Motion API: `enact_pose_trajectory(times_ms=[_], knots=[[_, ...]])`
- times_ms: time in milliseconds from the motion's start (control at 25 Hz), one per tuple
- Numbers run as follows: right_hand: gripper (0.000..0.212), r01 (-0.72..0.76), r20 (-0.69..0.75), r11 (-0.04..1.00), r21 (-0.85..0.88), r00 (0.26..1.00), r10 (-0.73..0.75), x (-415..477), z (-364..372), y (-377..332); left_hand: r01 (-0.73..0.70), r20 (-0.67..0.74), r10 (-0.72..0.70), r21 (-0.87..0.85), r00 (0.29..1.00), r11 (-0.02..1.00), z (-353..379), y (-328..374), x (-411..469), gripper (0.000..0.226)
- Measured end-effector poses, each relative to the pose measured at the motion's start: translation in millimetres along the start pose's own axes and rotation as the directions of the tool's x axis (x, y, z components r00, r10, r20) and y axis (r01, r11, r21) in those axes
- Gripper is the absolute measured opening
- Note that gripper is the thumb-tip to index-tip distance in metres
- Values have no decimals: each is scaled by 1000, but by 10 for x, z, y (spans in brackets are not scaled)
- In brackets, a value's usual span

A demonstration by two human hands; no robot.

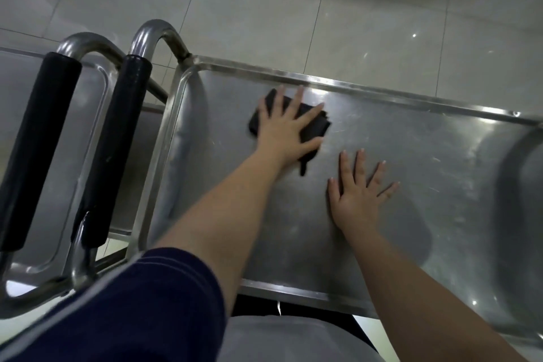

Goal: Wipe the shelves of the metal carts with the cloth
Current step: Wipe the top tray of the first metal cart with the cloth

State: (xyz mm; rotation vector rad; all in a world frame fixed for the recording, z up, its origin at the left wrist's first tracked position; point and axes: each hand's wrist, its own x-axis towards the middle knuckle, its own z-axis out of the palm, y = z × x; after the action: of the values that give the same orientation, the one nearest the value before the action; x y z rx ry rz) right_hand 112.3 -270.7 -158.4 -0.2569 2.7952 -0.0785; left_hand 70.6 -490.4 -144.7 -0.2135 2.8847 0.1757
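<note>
Dark blue sleeve (141,303) nearest; left hand (289,129) flat, pressing black folded cloth (316,126) on steel cart shelf (426,156); right hand (360,189) flat, empty, beside. Mid-wipe; next: sweep beyond right hand.

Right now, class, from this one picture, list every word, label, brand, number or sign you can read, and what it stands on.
No text can be read anywhere in this view.
The cart shelf, black handle grips and dark cloth under the left hand are unmarked.
The sleeve has faint stripes only, no letters.
</note>
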Motion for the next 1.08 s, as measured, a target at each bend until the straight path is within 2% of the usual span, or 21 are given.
enact_pose_trajectory(times_ms=[40,80,160,240,280,320,360,400,440,480,520,600,680,760,800,840,880,920,1000,1080], knots=[[60,4,-9,1000,6,1000,-4,-1,10,-2,72,-48,-72,-5,996,997,33,-342,-114,75],[60,6,-12,1000,3,1000,-6,3,20,-15,207,-81,-209,-36,974,978,31,-657,-240,75],[61,4,-11,1000,-10,1000,-4,19,40,-48,499,-109,-511,-121,852,858,21,-980,-395,75],[60,1,-10,1000,-9,1000,-1,35,46,-57,674,-54,-691,-179,721,717,-34,-639,-266,76],[60,-1,-17,1000,-6,1000,1,40,51,-46,659,-3,-672,-191,740,727,-35,-271,-173,76],[59,-3,-29,1000,-1,1000,3,42,57,-24,558,24,-563,-172,826,812,-14,130,-128,75],[59,-2,-37,1000,5,999,2,43,61,0,401,43,-399,-136,916,906,26,457,-155,74],[59,4,-40,1000,10,999,-3,40,61,22,247,68,-241,-88,968,965,47,602,-225,73],[60,9,-43,1000,16,999,-8,32,59,35,152,46,-149,-55,988,987,76,535,-305,73],[60,11,-45,1000,22,999,-10,24,56,35,115,-3,-115,-39,993,993,105,308,-385,73],[59,12,-44,1000,23,999,-11,19,51,28,158,-49,-159,-24,986,987,144,6,-510,74],[60,4,-30,1000,12,1000,-3,27,52,-2,378,-80,-381,-58,921,924,171,-568,-827,73],[60,-6,-25,1000,-6,1000,5,46,58,-29,592,-102,-601,-107,793,799,173,-764,-971,73],[60,17,-32,1000,-8,999,-18,31,57,-22,729,-45,-748,-191,662,657,118,-369,-805,76],[60,38,-39,999,-3,999,-38,18,55,-10,715,6,-731,-209,683,667,99,-33,-699,76],[60,56,-48,998,1,997,-56,7,49,15,637,39,-643,-188,765,747,109,316,-638,75],[60,69,-52,998,-1,996,-69,-3,47,45,500,63,-497,-149,866,853,148,610,-646,74],[60,75,-52,997,-10,996,-75,-21,48,80,349,85,-342,-103,936,931,185,761,-709,72],[60,81,-46,996,-22,996,-82,-41,45,109,189,59,-187,-39,981,981,190,483,-845,72],[61,83,-32,996,-31,996,-84,-32,39,109,278,-36,-278,-7,960,961,200,-241,-1076,73]])
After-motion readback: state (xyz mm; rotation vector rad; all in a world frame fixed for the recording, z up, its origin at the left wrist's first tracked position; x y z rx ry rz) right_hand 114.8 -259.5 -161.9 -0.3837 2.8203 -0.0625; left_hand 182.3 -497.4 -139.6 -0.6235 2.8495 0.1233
